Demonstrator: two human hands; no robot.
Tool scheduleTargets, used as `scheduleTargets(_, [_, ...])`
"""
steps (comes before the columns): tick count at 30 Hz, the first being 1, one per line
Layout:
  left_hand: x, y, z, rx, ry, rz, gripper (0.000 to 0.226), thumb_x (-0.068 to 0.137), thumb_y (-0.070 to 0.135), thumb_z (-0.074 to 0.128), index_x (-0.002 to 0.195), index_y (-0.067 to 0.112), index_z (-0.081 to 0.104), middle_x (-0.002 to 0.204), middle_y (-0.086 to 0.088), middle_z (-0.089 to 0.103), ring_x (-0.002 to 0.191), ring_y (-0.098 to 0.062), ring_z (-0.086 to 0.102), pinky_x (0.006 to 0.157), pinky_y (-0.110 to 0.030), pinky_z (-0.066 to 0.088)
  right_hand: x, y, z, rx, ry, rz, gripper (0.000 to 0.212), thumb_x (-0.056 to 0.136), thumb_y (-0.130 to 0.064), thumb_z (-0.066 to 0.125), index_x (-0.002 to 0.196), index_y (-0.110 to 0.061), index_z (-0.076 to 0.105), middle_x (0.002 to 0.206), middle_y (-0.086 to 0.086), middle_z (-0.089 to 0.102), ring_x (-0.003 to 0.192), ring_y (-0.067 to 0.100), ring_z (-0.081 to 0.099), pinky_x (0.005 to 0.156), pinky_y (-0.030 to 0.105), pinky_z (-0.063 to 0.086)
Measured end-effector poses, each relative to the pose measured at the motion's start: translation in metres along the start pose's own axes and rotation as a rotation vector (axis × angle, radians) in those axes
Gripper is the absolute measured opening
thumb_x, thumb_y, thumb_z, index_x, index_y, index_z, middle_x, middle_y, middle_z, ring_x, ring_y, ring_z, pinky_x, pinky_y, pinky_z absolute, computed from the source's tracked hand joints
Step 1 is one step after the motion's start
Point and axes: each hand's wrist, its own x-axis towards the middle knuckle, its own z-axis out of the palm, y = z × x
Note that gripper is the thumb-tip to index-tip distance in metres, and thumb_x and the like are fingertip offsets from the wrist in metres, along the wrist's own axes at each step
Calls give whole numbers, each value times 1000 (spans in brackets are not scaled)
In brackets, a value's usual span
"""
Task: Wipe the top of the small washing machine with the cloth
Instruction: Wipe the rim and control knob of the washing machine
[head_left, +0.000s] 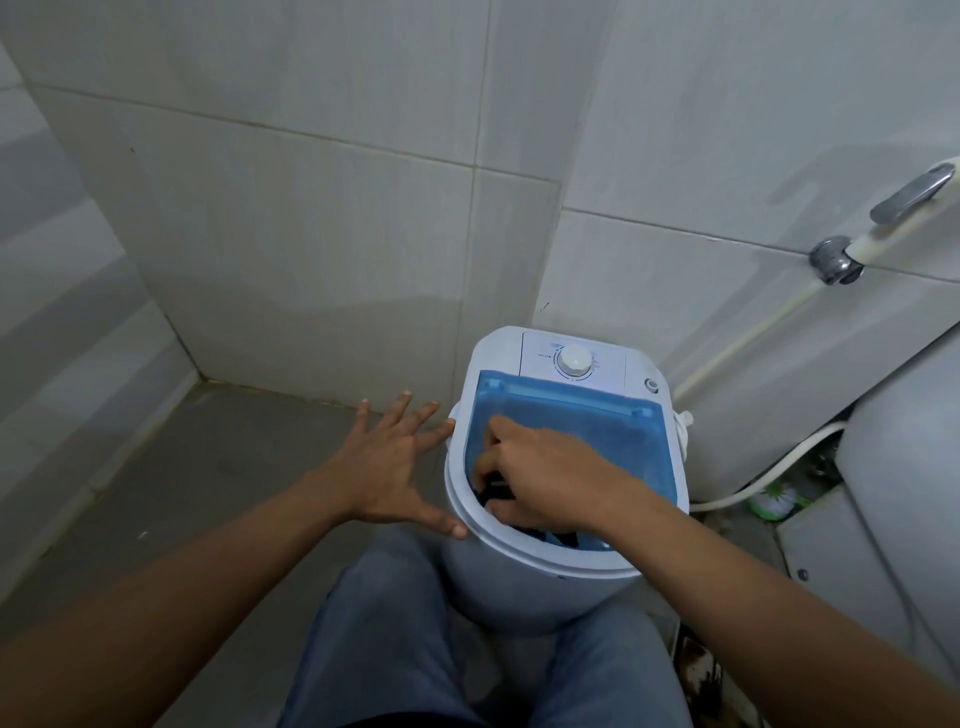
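A small white washing machine (524, 561) stands on the floor against the tiled wall. It has a translucent blue lid (582, 415) and a white dial (573, 359) on its rear panel. My right hand (540, 475) lies on the front part of the lid, its fingers curled around a dark cloth (493, 491) that shows only in bits beneath it. My left hand (395, 457) is spread flat with straight fingers, its fingertips touching the machine's left rim.
Tiled walls close in behind and on the left. A spray hose with a metal fitting (836, 260) hangs on the right wall above a white toilet (904, 467). A hose (769, 467) runs behind the machine. My knees flank the machine's base.
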Motion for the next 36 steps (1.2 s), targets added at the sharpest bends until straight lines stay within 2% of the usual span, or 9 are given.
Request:
scheduleTargets(3, [1, 0, 0, -5, -11, -4, 136, 50, 104, 46, 159, 38, 0, 169, 2, -5, 153, -23, -18, 118, -66, -7, -9, 11, -2, 160, 7, 17, 30, 91, -48, 52, 119, -41, 59, 119, -12, 46, 99, 10, 54, 82, 38, 49])
scheduleTargets(6, [0, 0, 1, -12, -8, 3, 136, 49, 105, 46, 159, 39, -1, 169, 2, -5, 153, -23, -18, 118, -66, -7, -14, 20, 4, 194, 93, 153, 42, 93, -51, 53, 133, -41, 45, 125, -9, 55, 114, 16, 55, 92, 40, 48])
scheduleTargets(11, [0, -1, 0, -23, 0, 6, 136, 49, 104, 46, 159, 38, 2, 169, 1, -5, 153, -24, -18, 118, -66, -8, -4, 14, 13, 246, 89, 267, 37, 82, -43, 71, 113, -34, 53, 110, -5, 65, 103, 19, 59, 84, 37, 50])
scheduleTargets(16, [1, -1, 1, -16, -2, 1, 136, 48, 104, 46, 159, 38, 3, 169, 3, -5, 153, -23, -18, 117, -66, -8, 10, 8, 10, 151, 64, 278, 36, 76, -39, 73, 103, -34, 50, 102, -5, 62, 94, 23, 59, 70, 34, 42])
scheduleTargets(19, [1, -2, 2, -24, 6, 1, 136, 49, 104, 46, 159, 38, 3, 169, 3, -5, 152, -22, -19, 117, -66, -10, 17, 0, 10, 98, 87, 273, 34, 73, -32, 72, 100, -30, 51, 97, -2, 61, 86, 26, 59, 69, 36, 44])
scheduleTargets(24, [1, -2, 3, -27, 6, 1, 135, 49, 104, 46, 158, 39, 3, 169, 3, -5, 153, -23, -18, 118, -66, -8, 27, -8, 16, 12, 234, 256, 33, 76, -29, 68, 104, -24, 52, 97, 3, 60, 84, 31, 61, 68, 36, 39])
scheduleTargets(28, [1, -1, 1, -24, 2, -7, 136, 49, 104, 47, 159, 37, 4, 168, 3, -5, 153, -23, -18, 118, -66, -8, 40, -4, 20, 33, 369, 319, 30, 80, -32, 65, 103, -20, 50, 96, 5, 59, 82, 32, 61, 66, 36, 39])
scheduleTargets(33, [-1, 1, 0, -31, 0, -10, 137, 48, 104, 47, 159, 37, 4, 168, 3, -5, 153, -24, -18, 117, -67, -9, 71, 32, 7, 173, 470, 533, 33, 82, -33, 64, 108, -17, 51, 103, 8, 60, 95, 34, 60, 78, 42, 47])
scheduleTargets(36, [-1, 0, 1, -38, 6, -12, 138, 47, 106, 46, 159, 37, 4, 169, 3, -4, 153, -24, -18, 117, -67, -9, 75, 52, 0, 248, 502, 627, 41, 87, -38, 63, 122, -23, 50, 119, 4, 59, 114, 29, 53, 92, 48, 38])
